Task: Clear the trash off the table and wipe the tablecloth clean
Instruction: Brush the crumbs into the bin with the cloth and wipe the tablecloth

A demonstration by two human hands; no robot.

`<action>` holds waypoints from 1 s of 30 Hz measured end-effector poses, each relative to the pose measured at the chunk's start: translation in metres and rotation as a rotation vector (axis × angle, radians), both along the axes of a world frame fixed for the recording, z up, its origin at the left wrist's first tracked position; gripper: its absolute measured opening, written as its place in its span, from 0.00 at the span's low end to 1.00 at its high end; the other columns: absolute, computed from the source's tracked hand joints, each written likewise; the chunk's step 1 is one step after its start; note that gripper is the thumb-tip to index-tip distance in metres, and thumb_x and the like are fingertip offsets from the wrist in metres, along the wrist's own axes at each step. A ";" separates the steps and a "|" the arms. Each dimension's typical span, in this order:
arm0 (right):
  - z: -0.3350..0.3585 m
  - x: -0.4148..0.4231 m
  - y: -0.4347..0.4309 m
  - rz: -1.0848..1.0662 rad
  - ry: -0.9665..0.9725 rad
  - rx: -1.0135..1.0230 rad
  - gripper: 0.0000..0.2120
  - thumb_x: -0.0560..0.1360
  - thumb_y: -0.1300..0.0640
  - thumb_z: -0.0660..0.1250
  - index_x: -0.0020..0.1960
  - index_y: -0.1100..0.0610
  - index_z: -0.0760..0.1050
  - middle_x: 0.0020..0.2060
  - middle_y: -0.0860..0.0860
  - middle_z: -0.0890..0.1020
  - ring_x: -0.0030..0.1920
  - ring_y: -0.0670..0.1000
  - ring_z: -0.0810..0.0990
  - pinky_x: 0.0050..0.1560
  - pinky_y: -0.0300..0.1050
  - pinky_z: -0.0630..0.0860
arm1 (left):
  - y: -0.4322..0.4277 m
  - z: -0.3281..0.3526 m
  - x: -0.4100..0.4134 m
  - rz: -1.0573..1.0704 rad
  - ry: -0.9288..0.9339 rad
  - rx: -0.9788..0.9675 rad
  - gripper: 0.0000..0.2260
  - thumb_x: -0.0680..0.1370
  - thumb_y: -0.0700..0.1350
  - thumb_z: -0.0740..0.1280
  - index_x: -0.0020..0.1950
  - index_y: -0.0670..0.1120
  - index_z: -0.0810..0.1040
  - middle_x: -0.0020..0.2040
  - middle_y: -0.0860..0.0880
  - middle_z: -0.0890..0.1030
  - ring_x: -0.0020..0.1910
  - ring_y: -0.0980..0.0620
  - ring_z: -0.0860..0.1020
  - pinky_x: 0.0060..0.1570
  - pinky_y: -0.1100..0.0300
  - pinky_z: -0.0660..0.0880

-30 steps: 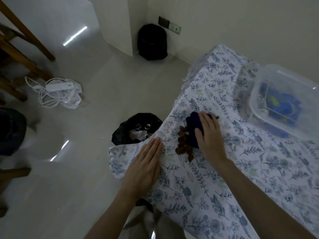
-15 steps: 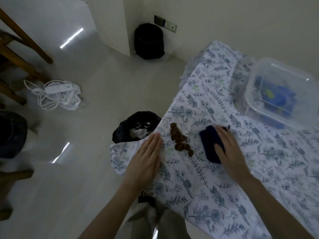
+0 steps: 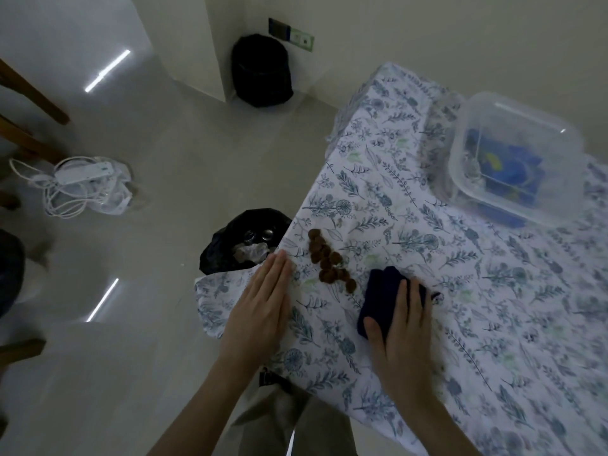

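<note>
The right hand (image 3: pixel 403 327) lies flat on a folded dark blue cloth (image 3: pixel 383 296), fingers spread over it and pressing it to the flowered tablecloth (image 3: pixel 493 291) a little below the middle of the frame. The left hand (image 3: pixel 263 307) is open and empty, palm down with fingers together, pinning the tablecloth at the bench's left edge. Between the two hands, slightly above them, a line of small brown crumbs (image 3: pixel 329 260) runs slantwise across the tablecloth, just beside the cloth's upper left corner and apart from the left hand. On the floor, close under that edge, stands a bin lined with a black bag (image 3: pixel 230 245), already holding some crumpled rubbish. A clear plastic box (image 3: pixel 513 159) with blue things inside sits at the upper right, well clear of the work.

The step in hand looks to be sweeping the crumbs off the edge into the bin. To do it well, the cloth should keep flat, its long edge behind the whole line so none slip round the ends. The left hand would best hold the tablecloth taut, or cup below the edge. The push should aim at the bag's mouth; too quick a stroke could scatter crumbs on the floor.
</note>
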State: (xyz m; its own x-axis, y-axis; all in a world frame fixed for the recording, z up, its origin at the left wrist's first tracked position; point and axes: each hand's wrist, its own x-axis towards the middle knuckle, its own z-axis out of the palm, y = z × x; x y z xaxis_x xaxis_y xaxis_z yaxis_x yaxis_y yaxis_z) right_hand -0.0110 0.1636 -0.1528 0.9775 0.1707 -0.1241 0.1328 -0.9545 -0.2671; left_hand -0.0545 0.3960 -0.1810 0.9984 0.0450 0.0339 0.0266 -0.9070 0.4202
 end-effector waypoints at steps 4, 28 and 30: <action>0.002 0.008 0.041 -0.026 -0.024 0.004 0.42 0.76 0.31 0.42 0.76 0.63 0.52 0.76 0.60 0.56 0.75 0.65 0.51 0.73 0.62 0.55 | 0.001 0.000 -0.001 -0.004 -0.024 0.010 0.23 0.83 0.48 0.50 0.76 0.40 0.57 0.78 0.43 0.58 0.78 0.48 0.55 0.74 0.53 0.58; 0.003 0.052 0.028 0.211 -0.008 0.114 0.32 0.78 0.41 0.45 0.77 0.55 0.49 0.77 0.50 0.50 0.77 0.53 0.45 0.73 0.60 0.59 | -0.001 0.001 -0.002 0.071 -0.098 -0.059 0.22 0.82 0.47 0.55 0.74 0.41 0.63 0.76 0.46 0.63 0.77 0.50 0.59 0.72 0.54 0.66; 0.001 0.038 0.015 0.161 0.011 0.130 0.32 0.78 0.40 0.45 0.78 0.54 0.48 0.78 0.48 0.49 0.77 0.52 0.44 0.72 0.62 0.60 | -0.001 0.002 -0.002 0.071 -0.095 -0.055 0.22 0.82 0.48 0.55 0.74 0.41 0.63 0.76 0.46 0.63 0.77 0.49 0.60 0.72 0.54 0.66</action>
